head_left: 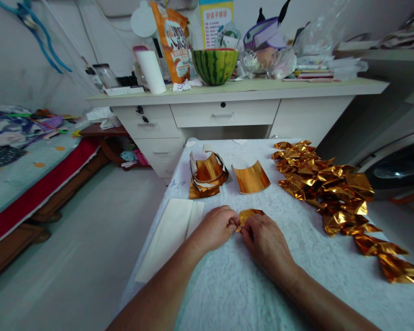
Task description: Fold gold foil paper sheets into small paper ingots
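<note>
Both hands meet over the pale cloth-covered table, pinching a small piece of gold foil [250, 214]. My left hand [220, 225] has its fingers closed on the foil's left edge. My right hand [267, 239] grips its near right part, hiding some of it. Just beyond lies a curved gold sheet [251, 178]. To its left stands a curled stack of gold sheets [209, 171]. A long heap of folded gold foil pieces [324, 184] stretches along the right side. White paper strips [169, 230] lie flat beside my left forearm.
The table [214, 299] borders a white desk [200, 96] with drawers. On the desk are a watermelon-patterned bowl [215, 66], an orange snack bag [174, 43] and a white roll [152, 71]. A bed [31, 170] is at the left, a front-loading machine [400, 161] at the right.
</note>
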Available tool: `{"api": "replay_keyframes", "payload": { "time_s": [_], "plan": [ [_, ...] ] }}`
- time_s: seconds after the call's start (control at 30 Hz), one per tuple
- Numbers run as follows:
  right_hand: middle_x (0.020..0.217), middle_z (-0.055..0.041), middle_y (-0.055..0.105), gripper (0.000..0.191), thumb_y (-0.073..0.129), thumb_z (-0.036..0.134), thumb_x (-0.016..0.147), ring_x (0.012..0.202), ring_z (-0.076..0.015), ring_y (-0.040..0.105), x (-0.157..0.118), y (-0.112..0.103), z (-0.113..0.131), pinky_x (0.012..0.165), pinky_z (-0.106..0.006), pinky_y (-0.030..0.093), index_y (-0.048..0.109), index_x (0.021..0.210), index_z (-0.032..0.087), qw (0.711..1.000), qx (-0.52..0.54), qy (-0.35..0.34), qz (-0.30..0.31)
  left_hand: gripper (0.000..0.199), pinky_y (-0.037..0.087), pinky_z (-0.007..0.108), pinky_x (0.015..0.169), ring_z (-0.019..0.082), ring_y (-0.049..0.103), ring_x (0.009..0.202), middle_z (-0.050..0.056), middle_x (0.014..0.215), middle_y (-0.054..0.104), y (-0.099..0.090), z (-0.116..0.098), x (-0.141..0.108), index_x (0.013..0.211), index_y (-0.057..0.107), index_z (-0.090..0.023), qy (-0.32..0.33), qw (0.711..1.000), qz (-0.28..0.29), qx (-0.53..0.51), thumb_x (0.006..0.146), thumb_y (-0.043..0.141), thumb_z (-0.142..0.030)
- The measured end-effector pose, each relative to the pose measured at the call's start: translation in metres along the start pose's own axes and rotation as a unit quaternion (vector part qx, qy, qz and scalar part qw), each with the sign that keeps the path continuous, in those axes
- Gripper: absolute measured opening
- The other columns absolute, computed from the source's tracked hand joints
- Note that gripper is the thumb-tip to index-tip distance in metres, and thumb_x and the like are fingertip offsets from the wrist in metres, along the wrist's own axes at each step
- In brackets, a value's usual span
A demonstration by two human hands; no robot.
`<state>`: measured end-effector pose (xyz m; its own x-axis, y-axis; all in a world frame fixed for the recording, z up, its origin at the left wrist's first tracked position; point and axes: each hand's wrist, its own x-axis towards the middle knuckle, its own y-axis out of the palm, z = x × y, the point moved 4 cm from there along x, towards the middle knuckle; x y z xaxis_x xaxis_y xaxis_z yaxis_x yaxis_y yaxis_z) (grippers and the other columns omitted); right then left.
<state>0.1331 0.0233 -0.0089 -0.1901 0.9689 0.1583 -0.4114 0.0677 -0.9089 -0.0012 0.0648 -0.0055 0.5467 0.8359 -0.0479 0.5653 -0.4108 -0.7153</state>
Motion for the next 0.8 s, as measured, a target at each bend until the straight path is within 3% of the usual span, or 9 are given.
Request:
{"api": "replay_keyframes", "payload": {
  "time_s": [0.5, 0.8],
  "plan": [
    [0.076, -0.0056, 0.066, 0.015, 0.056, 0.013, 0.083, 0.073, -0.0208, 0.058, 0.0018, -0.0014, 0.0029, 0.072, -0.033, 0.041, 0.061, 0.071, 0.019, 1.0, -0.02, 0.013, 0.017, 0.022, 0.042, 0.022, 0.068, 0.013, 0.057, 0.074, 0.001, 0.08, 0.061, -0.0026, -0.0006, 0.0006, 0.08, 0.068, -0.017, -0.001, 1.0, 0.024, 0.008, 0.074, 0.052, -0.003],
    [0.076, -0.0054, 0.066, 0.014, 0.057, 0.014, 0.082, 0.073, -0.0205, 0.058, 0.0017, -0.0013, 0.0025, 0.071, -0.033, 0.041, 0.06, 0.07, 0.02, 1.0, -0.02, 0.007, 0.002, 0.026, 0.044, 0.025, 0.077, 0.015, 0.06, 0.083, 0.002, 0.084, 0.064, -0.0047, -0.0016, 0.0002, 0.082, 0.069, -0.018, 0.019, 1.0, 0.022, 0.0, 0.077, 0.047, -0.006]
  ]
}}
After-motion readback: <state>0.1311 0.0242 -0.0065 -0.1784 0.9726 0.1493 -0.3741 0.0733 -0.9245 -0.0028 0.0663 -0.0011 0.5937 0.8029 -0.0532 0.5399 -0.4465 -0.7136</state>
